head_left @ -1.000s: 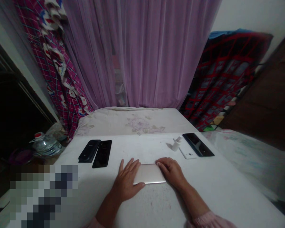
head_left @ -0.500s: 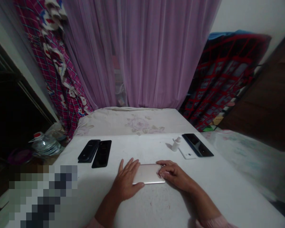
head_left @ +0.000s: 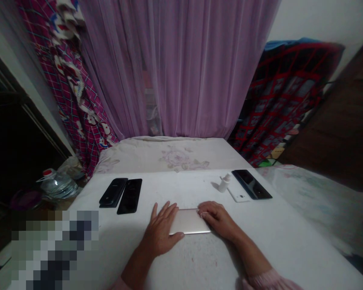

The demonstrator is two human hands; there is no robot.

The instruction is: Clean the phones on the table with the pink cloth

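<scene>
Gold smartphone: lying flat between my grips, on the worktop.
Left grip: open, palm down, touching the phone's left edge.
Right grip: fingers curled over its right end; cannot tell if holding.

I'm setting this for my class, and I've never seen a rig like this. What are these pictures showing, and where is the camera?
There is no machine here, only a person's two bare hands, seen from one camera worn on the head and looking forward and down. The left hand rests against the left edge of a pale metallic phone, and the right hand lies on its right end. Neither hand lifts it; it lies flat on a white surface. Two black phones lie to the left. A white phone, a black phone and a small white bottle lie to the right.
</scene>
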